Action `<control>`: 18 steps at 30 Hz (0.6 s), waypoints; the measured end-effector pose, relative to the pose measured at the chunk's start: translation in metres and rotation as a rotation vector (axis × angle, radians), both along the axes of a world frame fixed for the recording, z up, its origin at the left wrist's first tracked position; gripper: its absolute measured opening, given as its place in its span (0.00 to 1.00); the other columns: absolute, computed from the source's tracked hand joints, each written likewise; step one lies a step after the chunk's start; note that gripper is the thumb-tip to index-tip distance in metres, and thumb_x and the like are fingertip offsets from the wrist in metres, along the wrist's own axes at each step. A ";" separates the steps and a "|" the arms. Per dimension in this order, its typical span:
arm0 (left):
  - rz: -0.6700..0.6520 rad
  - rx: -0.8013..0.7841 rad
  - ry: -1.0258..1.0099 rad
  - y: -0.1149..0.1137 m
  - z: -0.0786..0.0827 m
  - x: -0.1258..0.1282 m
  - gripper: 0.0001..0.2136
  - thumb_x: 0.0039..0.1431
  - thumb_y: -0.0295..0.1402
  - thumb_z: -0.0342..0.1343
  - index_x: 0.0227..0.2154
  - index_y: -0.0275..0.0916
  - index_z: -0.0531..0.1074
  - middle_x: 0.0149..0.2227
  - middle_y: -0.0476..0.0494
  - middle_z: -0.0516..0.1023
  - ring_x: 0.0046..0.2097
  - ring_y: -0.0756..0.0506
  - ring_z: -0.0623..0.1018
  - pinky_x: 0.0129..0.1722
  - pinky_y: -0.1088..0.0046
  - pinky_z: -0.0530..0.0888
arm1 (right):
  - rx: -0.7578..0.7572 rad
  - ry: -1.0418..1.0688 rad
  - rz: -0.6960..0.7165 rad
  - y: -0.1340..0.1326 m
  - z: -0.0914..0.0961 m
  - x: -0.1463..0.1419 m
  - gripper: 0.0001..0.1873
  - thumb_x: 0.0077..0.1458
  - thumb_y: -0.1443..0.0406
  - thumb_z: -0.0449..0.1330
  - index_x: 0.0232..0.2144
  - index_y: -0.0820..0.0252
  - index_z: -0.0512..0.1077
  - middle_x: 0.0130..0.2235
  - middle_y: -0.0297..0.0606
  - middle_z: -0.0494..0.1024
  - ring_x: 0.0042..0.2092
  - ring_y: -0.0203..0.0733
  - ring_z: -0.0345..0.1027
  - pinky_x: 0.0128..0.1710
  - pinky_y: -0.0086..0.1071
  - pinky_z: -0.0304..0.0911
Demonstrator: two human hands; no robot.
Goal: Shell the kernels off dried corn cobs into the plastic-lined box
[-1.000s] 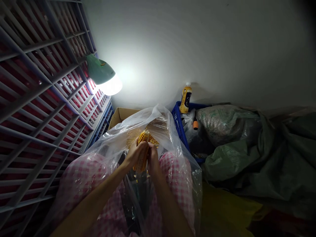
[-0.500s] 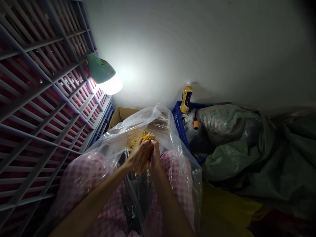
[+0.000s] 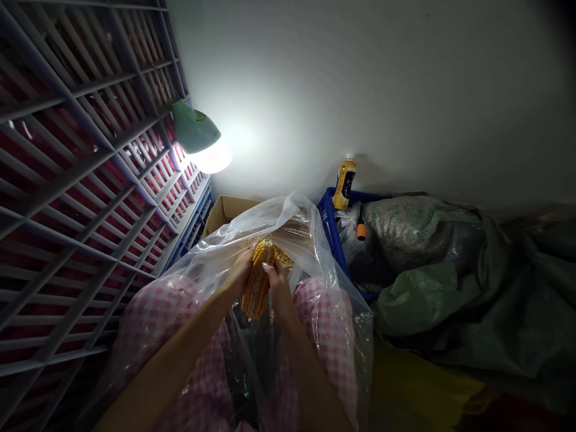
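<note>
An ear of corn (image 3: 258, 285) with yellow kernels, some rows of them gone, is held upright and slightly tilted between both hands. My left hand (image 3: 242, 270) is wrapped round its left side. On the right side, my right hand (image 3: 278, 283) grips it with the thumb pressed on the kernels near the top. Below and around the hands spreads a clear plastic bag (image 3: 211, 249), draped over the lap. Loose yellow kernels (image 3: 283, 258) show inside the bag behind the corn.
A lit lamp (image 3: 202, 138) hangs from a plastic crate wall (image 3: 90, 138) at left. Behind the bag stands a cardboard box (image 3: 231, 207). To the right, a blue basket (image 3: 332, 234) holds bags, an orange-handled tool (image 3: 361, 231) and a yellow bottle (image 3: 344, 183). Dark green sheeting (image 3: 423, 294) lies beyond.
The hands have shifted apart on the corn, so more of its front now shows. My left hand has moved left, and the view has shifted slightly.
</note>
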State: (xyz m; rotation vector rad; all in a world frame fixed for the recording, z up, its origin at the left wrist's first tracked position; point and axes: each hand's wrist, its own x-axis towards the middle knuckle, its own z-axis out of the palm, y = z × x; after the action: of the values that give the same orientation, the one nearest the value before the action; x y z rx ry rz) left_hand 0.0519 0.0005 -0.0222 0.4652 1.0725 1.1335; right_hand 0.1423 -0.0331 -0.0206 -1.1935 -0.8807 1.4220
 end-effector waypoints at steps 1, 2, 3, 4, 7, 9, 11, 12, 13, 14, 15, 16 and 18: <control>-0.006 -0.024 -0.004 0.001 -0.002 -0.001 0.18 0.52 0.46 0.56 0.38 0.36 0.72 0.28 0.47 0.78 0.33 0.43 0.78 0.32 0.68 0.74 | 0.024 -0.062 -0.003 0.001 0.000 0.001 0.15 0.47 0.59 0.60 0.38 0.56 0.73 0.39 0.34 0.75 0.45 0.43 0.65 0.48 0.34 0.60; -0.017 -0.053 -0.011 0.001 -0.003 -0.001 0.17 0.52 0.45 0.56 0.38 0.36 0.72 0.27 0.46 0.78 0.33 0.42 0.78 0.32 0.68 0.74 | 0.048 -0.122 -0.028 0.002 0.000 0.002 0.15 0.45 0.58 0.62 0.37 0.56 0.74 0.40 0.35 0.75 0.46 0.44 0.64 0.49 0.35 0.59; -0.030 -0.083 -0.023 0.000 -0.004 0.000 0.17 0.52 0.45 0.56 0.38 0.37 0.72 0.27 0.46 0.78 0.32 0.42 0.78 0.31 0.67 0.74 | 0.070 -0.166 -0.059 0.003 -0.001 0.003 0.16 0.42 0.57 0.65 0.35 0.56 0.75 0.41 0.36 0.74 0.47 0.45 0.63 0.50 0.35 0.58; -0.040 -0.113 -0.034 0.000 -0.004 0.000 0.16 0.52 0.45 0.56 0.37 0.37 0.73 0.26 0.45 0.78 0.32 0.42 0.78 0.31 0.67 0.74 | 0.083 -0.189 -0.083 0.004 -0.002 0.005 0.16 0.40 0.57 0.67 0.33 0.56 0.75 0.40 0.37 0.74 0.47 0.45 0.63 0.50 0.35 0.58; -0.042 -0.167 -0.039 -0.002 0.000 0.003 0.15 0.50 0.45 0.57 0.34 0.38 0.74 0.26 0.44 0.78 0.32 0.41 0.78 0.29 0.67 0.74 | 0.086 -0.146 -0.052 0.004 -0.002 0.008 0.14 0.39 0.58 0.68 0.31 0.55 0.75 0.35 0.36 0.75 0.43 0.45 0.65 0.45 0.34 0.60; -0.052 -0.181 -0.021 -0.003 0.005 0.003 0.15 0.48 0.44 0.58 0.32 0.38 0.75 0.25 0.43 0.78 0.31 0.41 0.78 0.27 0.67 0.74 | 0.081 -0.135 0.000 0.003 0.000 0.010 0.13 0.41 0.58 0.66 0.32 0.56 0.75 0.32 0.34 0.75 0.39 0.43 0.66 0.41 0.33 0.61; -0.103 -0.170 0.008 -0.004 0.009 0.002 0.13 0.45 0.42 0.60 0.30 0.37 0.75 0.24 0.44 0.78 0.30 0.41 0.78 0.25 0.70 0.73 | 0.095 -0.157 0.005 0.003 0.004 0.011 0.14 0.43 0.58 0.65 0.33 0.57 0.75 0.32 0.33 0.76 0.37 0.41 0.66 0.39 0.32 0.61; -0.135 -0.146 0.027 -0.004 0.011 0.001 0.13 0.44 0.41 0.62 0.30 0.37 0.75 0.24 0.45 0.78 0.30 0.41 0.78 0.24 0.71 0.72 | 0.100 -0.150 -0.005 0.004 0.006 0.012 0.14 0.43 0.58 0.65 0.34 0.57 0.74 0.32 0.32 0.76 0.36 0.40 0.66 0.38 0.31 0.61; -0.161 -0.116 0.048 -0.004 0.013 -0.001 0.13 0.43 0.40 0.63 0.30 0.37 0.75 0.24 0.46 0.78 0.29 0.42 0.78 0.23 0.72 0.72 | 0.102 -0.115 -0.023 0.005 0.008 0.012 0.14 0.44 0.58 0.64 0.34 0.57 0.74 0.33 0.32 0.76 0.36 0.40 0.66 0.37 0.31 0.61; -0.185 -0.092 0.067 -0.005 0.014 -0.003 0.13 0.42 0.39 0.63 0.31 0.38 0.75 0.24 0.46 0.78 0.28 0.43 0.78 0.23 0.72 0.72 | 0.097 -0.050 -0.049 0.006 0.009 0.013 0.14 0.45 0.57 0.63 0.35 0.58 0.74 0.33 0.32 0.76 0.36 0.39 0.66 0.36 0.30 0.61; -0.203 -0.081 0.081 -0.006 0.015 -0.005 0.13 0.43 0.40 0.64 0.31 0.38 0.76 0.24 0.47 0.78 0.28 0.43 0.78 0.23 0.72 0.72 | 0.087 0.038 -0.083 0.008 0.009 0.013 0.15 0.46 0.56 0.63 0.35 0.58 0.73 0.33 0.32 0.76 0.36 0.39 0.67 0.36 0.30 0.62; -0.214 -0.084 0.092 -0.007 0.015 -0.006 0.13 0.43 0.41 0.64 0.31 0.38 0.76 0.24 0.46 0.78 0.27 0.43 0.78 0.23 0.71 0.73 | 0.069 0.132 -0.124 0.010 0.009 0.014 0.16 0.47 0.54 0.62 0.36 0.58 0.73 0.34 0.32 0.76 0.36 0.39 0.67 0.36 0.30 0.62; -0.236 -0.120 0.100 -0.009 0.014 -0.006 0.15 0.44 0.43 0.64 0.31 0.37 0.77 0.23 0.44 0.77 0.26 0.42 0.77 0.24 0.68 0.74 | 0.020 0.287 -0.200 0.013 0.008 0.014 0.19 0.49 0.51 0.59 0.38 0.57 0.71 0.36 0.33 0.77 0.37 0.39 0.69 0.36 0.31 0.64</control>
State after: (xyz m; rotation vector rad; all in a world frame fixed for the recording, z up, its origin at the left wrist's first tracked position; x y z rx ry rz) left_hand 0.0459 -0.0090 -0.0085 0.5429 1.1331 0.8403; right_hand 0.1561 -0.0205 -0.0131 -1.0013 -0.5600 1.3747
